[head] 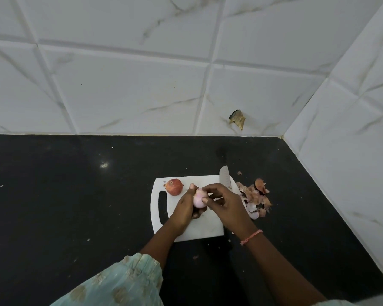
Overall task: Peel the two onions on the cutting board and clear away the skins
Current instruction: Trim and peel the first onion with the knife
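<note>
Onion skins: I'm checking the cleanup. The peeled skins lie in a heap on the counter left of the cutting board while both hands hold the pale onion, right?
Not quite. In the head view the onion skins are heaped on the counter right of the cutting board, not left. The left hand and right hand do hold the pale onion.

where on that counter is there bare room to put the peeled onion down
Bare black counter left of the cutting board, and the strip between board and tiled wall. Crowded: the board's right edge, with the knife and the skins pile. On the board, the unpeeled onion fills the far-left corner.
</note>
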A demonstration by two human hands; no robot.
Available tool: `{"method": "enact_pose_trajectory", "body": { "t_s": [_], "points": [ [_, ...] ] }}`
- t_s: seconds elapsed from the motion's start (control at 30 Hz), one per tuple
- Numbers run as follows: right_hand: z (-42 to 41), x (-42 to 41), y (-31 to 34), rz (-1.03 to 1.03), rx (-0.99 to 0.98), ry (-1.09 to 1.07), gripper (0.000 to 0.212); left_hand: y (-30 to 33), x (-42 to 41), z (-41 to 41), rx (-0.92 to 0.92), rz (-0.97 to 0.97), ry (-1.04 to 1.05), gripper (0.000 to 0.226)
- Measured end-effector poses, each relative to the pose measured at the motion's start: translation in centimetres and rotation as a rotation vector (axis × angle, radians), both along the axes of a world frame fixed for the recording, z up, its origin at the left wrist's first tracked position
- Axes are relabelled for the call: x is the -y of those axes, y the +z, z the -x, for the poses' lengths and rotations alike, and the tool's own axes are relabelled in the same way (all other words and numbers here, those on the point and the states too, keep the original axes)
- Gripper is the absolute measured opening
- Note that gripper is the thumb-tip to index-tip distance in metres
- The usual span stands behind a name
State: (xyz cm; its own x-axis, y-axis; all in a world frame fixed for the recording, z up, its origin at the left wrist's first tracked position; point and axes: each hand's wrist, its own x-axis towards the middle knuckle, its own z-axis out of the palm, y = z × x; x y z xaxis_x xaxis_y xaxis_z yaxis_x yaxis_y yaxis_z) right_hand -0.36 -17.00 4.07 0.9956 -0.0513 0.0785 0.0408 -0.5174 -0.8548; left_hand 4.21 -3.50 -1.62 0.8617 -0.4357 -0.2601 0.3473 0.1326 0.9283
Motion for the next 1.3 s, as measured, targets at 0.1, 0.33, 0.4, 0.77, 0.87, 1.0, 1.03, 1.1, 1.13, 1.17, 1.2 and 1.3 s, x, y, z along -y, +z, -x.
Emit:
{"method": "enact_pose_trajectory", "body": {
  "t_s": [0.1, 0.33, 0.4, 0.77, 0.87, 1.0, 1.03, 1.1, 1.13, 1.17, 1.2, 1.3],
  "points": [
    [0.0, 0.2, -0.2, -0.013, 0.052, -0.011, 0.016, 0.3, 0.0, 0.0, 0.009, -0.006, 0.002, 0.059],
    [-0.1, -0.1, -0.9, -0.009, 0.097, -0.06, 0.011, 0.3, 0.0, 0.1, 0.041, 0.017, 0.014, 0.075],
    [0.1, -0.1, -0.7, -0.011, 0.034, 0.017, 0.029, 0.3, 0.0, 0.1, -0.009, 0.03, 0.044, 0.073],
    [-0.1, 0.6, -2.1, -0.013, 0.098, -0.192, 0.038, 0.1, -0.1, 0.3, 0.147, -0.032, 0.002, 0.04],
    [0.0, 1.0, -1.9, 0.023, 0.098, -0.147, 0.036, 0.1, -0.1, 0.5, 0.179, -0.079, -0.026, 0.038],
    [0.3, 1.2, -1.5, -0.054, 0.096, -0.175, 0.018, 0.2, 0.1, 0.8, 0.21, -0.097, -0.027, 0.044],
    [0.3, 1.2, -1.5, -0.048, 0.104, -0.182, 0.013, 0.1, 0.1, 0.8, 0.219, -0.095, -0.026, 0.045],
    [0.3, 1.2, -1.4, -0.025, 0.108, -0.187, 0.008, 0.0, 0.1, 0.8, 0.226, -0.086, -0.031, 0.047],
    [0.2, 1.1, -1.4, -0.018, 0.107, -0.19, 0.006, 0.0, 0.1, 0.8, 0.225, -0.082, -0.031, 0.048],
    [0.2, 1.1, -1.3, -0.011, 0.108, -0.191, 0.004, -0.1, 0.1, 0.8, 0.226, -0.083, -0.029, 0.048],
    [0.2, 1.0, -1.3, -0.002, 0.108, -0.196, 0.003, -0.1, 0.1, 0.8, 0.229, -0.086, -0.029, 0.048],
    [0.1, 1.1, -1.2, 0.013, 0.105, -0.217, 0.004, -0.1, 0.1, 0.8, 0.232, -0.089, -0.029, 0.048]
  ]
}}
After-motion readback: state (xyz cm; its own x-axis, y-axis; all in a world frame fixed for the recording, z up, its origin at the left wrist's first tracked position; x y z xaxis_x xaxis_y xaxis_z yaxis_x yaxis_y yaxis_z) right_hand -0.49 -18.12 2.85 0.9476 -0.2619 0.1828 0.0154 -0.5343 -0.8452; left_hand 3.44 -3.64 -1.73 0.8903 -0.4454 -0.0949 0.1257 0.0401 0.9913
